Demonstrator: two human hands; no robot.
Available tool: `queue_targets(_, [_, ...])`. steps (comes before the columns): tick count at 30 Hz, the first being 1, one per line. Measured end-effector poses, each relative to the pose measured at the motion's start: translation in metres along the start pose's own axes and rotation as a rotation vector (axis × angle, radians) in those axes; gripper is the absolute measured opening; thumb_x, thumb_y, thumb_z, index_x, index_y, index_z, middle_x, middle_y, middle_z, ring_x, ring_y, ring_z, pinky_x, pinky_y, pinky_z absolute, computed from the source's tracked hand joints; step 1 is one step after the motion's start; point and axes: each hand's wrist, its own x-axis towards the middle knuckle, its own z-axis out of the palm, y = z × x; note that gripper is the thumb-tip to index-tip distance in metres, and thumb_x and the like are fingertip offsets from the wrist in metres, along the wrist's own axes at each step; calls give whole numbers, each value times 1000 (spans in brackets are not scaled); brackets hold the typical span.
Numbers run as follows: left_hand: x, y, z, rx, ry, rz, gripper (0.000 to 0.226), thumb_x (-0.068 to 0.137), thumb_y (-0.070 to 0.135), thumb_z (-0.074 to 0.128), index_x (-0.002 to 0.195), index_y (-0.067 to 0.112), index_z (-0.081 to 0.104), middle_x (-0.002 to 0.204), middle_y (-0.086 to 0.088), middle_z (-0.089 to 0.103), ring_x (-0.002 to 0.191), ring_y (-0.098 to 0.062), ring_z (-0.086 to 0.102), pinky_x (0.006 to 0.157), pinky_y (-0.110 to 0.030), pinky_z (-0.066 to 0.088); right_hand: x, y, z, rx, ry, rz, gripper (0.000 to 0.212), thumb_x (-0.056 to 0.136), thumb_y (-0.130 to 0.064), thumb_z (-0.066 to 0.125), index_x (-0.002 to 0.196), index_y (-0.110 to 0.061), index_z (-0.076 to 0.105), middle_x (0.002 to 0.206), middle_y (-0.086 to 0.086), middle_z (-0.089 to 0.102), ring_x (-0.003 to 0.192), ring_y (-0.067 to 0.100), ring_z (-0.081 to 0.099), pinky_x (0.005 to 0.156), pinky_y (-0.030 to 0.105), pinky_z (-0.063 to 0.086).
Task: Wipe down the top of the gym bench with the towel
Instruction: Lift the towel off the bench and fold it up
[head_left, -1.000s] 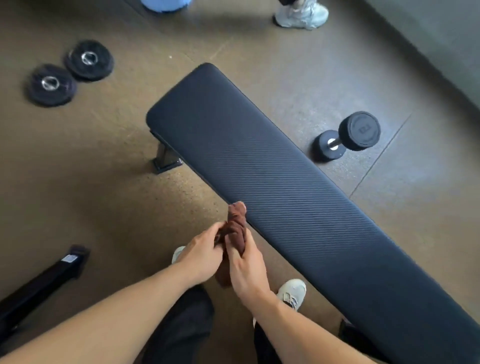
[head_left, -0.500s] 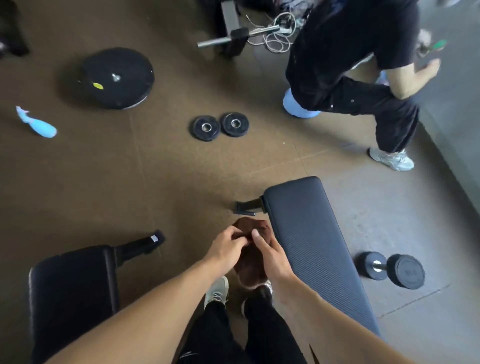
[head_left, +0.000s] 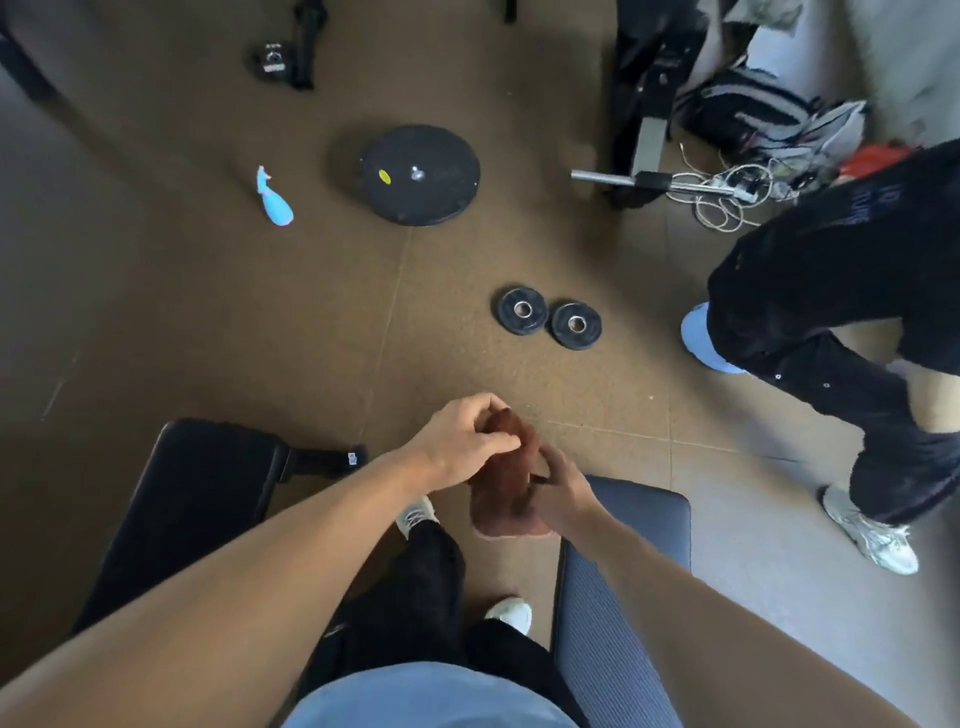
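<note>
Head view, one moment. Left hand (head_left: 460, 439) grips the upper end of the brown towel (head_left: 506, 480), fingers curled round the bunched cloth; right hand (head_left: 558, 491) grips its lower part, fingers wrapped round the side, exact finger placement partly hidden by the cloth. The towel hangs between the two hands in the air, just off the far left corner of the gym bench (head_left: 631, 587), not touching the pad. Judgement: step in hand is readying the towel, wiping not yet begun. To do it well, fold the cloth into a flat pad rather than leave it wadded, so a broad face meets the ribbed top; then lay it at the far end edge and draw it along the length in overlapping passes, covering both long edges. Risk: a loose tail could drag on the floor (head_left: 260, 322). Left to right on the floor: a second dark padded bench (head_left: 192, 499), a light blue spray bottle (head_left: 274, 200) lying on its side, contents not discernible; a large black plate (head_left: 418, 174); two small weight plates (head_left: 548, 317) side by side, touching or nearly so; another person's dark trousers (head_left: 841, 291). Far right, a grey backpack (head_left: 763, 111), whether open and what it holds I cannot tell.
</note>
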Motion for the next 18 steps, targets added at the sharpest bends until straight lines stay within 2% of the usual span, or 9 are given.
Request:
queue_targets(1, [6, 1, -13, 37, 15, 19, 15, 91, 27, 71, 105, 21, 66, 98, 3, 72, 95, -15, 66, 87, -29, 50, 12, -19, -1, -52, -22, -49, 55, 82, 11, 59, 114, -35, 56, 101, -24, 59, 91, -11, 61, 78, 6, 44])
queue_targets(2, [13, 0, -27, 75, 42, 29, 19, 93, 28, 70, 109, 20, 64, 100, 4, 70, 95, -14, 65, 83, -25, 49, 25, -36, -1, -99, -31, -100, 59, 80, 14, 60, 112, -35, 56, 101, -25, 59, 89, -18, 59, 74, 3, 42])
queue_targets(3, [20, -1, -41, 108, 78, 30, 22, 95, 31, 69, 113, 20, 60, 101, 6, 67, 94, -11, 62, 79, -23, 45, 39, -52, 1, -117, -45, -133, 58, 80, 12, 61, 110, -37, 58, 101, -23, 62, 89, -21, 59, 76, 5, 43])
queue_targets(6, [41, -10, -87, 134, 169, -26, 34, 97, 41, 66, 119, 19, 52, 104, 5, 61, 95, -13, 58, 79, -26, 43, 79, -108, 15, -133, -88, -163, 39, 83, -9, 62, 106, -41, 61, 102, -20, 67, 92, -9, 63, 84, 21, 50])
queue_targets(9, [61, -24, -134, 51, 245, -103, 41, 96, 46, 65, 123, 17, 52, 115, -1, 62, 103, -18, 59, 86, -32, 46, 123, -158, 37, -315, -156, -220, 29, 88, -21, 67, 106, -41, 56, 96, -24, 62, 91, -2, 61, 81, 22, 47])
queue_targets(11, [68, -32, -166, -51, 279, -148, 48, 94, 50, 66, 129, 21, 50, 120, -1, 61, 107, -19, 60, 90, -33, 50, 151, -186, 52, -448, -168, -248, 24, 88, -24, 69, 101, -41, 59, 91, -20, 65, 91, 9, 64, 83, 29, 51])
queue_targets(14, [71, -41, -212, -187, 256, -169, 61, 86, 47, 77, 134, 27, 46, 118, 6, 58, 108, -16, 61, 88, -30, 53, 183, -225, 69, -489, -166, -319, 22, 91, -19, 67, 90, -39, 58, 87, -17, 67, 88, 13, 65, 81, 33, 49])
queue_targets(16, [74, -49, -235, -95, 240, -138, 61, 83, 41, 82, 134, 25, 51, 116, 9, 63, 107, -12, 64, 93, -30, 53, 198, -251, 78, -441, -169, -363, 28, 94, -14, 62, 89, -40, 56, 91, -15, 69, 91, 13, 66, 85, 35, 51])
queue_targets(18, [84, -53, -252, 13, 294, -145, 44, 89, 39, 76, 128, 22, 62, 110, 6, 72, 102, -12, 68, 96, -38, 55, 217, -271, 83, -381, -133, -392, 29, 94, -13, 61, 92, -42, 56, 92, -13, 71, 91, 15, 69, 88, 43, 55])
